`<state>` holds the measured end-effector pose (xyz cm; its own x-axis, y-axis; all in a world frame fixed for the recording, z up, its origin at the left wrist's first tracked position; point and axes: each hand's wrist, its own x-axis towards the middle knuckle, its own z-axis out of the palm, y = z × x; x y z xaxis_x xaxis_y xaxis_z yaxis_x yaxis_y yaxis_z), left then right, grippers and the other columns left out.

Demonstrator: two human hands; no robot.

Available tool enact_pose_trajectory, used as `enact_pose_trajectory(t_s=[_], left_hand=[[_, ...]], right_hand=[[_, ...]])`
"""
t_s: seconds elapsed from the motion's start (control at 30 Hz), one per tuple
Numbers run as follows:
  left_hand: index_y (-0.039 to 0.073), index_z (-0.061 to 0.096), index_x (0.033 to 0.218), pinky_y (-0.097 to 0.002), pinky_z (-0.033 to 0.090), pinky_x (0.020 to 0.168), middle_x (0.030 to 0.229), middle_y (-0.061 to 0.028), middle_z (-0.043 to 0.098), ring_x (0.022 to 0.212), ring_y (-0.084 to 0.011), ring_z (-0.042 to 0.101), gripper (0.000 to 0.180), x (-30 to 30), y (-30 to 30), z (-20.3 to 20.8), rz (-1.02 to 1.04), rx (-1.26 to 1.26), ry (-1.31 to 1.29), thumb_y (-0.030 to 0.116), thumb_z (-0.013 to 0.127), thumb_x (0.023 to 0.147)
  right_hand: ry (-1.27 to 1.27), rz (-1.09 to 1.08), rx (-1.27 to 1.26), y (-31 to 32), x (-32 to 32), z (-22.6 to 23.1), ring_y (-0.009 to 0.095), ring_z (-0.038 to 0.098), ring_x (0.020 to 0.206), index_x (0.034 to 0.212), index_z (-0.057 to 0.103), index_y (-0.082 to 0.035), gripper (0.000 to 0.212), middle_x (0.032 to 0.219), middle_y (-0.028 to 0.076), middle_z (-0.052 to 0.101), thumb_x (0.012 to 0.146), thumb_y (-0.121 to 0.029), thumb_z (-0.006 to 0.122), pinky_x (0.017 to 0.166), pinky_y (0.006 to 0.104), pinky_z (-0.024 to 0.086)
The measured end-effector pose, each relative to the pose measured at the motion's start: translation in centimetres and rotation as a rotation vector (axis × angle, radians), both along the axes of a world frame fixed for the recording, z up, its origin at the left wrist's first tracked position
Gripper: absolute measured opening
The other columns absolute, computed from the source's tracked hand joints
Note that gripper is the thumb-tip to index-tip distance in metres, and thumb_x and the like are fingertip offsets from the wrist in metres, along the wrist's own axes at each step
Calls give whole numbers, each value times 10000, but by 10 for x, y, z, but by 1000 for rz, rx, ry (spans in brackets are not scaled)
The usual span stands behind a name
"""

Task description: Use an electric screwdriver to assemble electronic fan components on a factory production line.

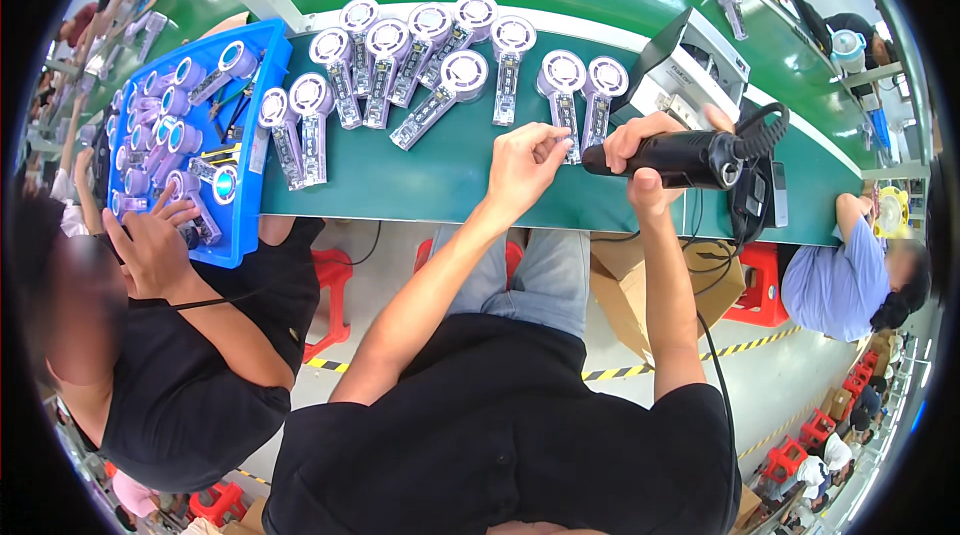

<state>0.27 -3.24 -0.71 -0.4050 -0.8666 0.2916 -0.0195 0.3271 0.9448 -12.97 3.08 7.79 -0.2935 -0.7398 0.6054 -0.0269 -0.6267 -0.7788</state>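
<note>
My right hand [650, 150] is wrapped around a black electric screwdriver [685, 159] with a coiled cable at its rear end. The tool lies nearly level, its front end pointing left toward my other hand. My left hand [524, 167] is closed in a pinch beside the lower handle of a white and lilac handheld fan [563, 83]; what the fingertips hold, if anything, is too small to make out. That fan lies with its circuit board exposed. Just right of it is a similar fan [604, 85], its handle end close to the screwdriver's front.
Several more open fans [385, 50] lie on the green table [400, 185] to the left. A blue tray [255, 135] of fan parts stands beside a co-worker's hand [155, 250]. At right are a grey metal box [690, 65] and cables. Below sits a cardboard box [625, 285].
</note>
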Motion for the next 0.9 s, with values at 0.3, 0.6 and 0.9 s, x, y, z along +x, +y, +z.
enact_pose_trajectory(t_s=[0.3, 0.6, 0.9], left_hand=[[4, 751, 1001, -213, 465, 538, 703, -29, 668, 581, -35, 564, 143, 1, 0, -2, -2, -19, -15, 22, 757, 860], [-1, 748, 982, -215, 466, 538, 708, -40, 681, 572, -43, 569, 125, -2, 0, -2, 5, -51, -15, 20, 752, 859], [-25, 728, 965, -239, 440, 517, 703, -36, 611, 541, -70, 533, 144, 1, 3, 3, -10, -5, -11, 34, 758, 837]], right_hand=[[33, 142, -219, -10, 1, -15, 167, 598, 534, 1204, 441, -24, 624, 705, 141, 627, 748, -113, 858, 494, 273, 508], [-54, -54, -186, -6, -6, 6, 175, 595, 566, 1303, 351, -24, 623, 742, 137, 629, 843, -82, 767, 543, 297, 519], [248, -576, -172, -17, -68, 97, 124, 557, 531, 1562, 27, -163, 976, 781, 102, 632, 883, 72, 688, 528, 262, 498]])
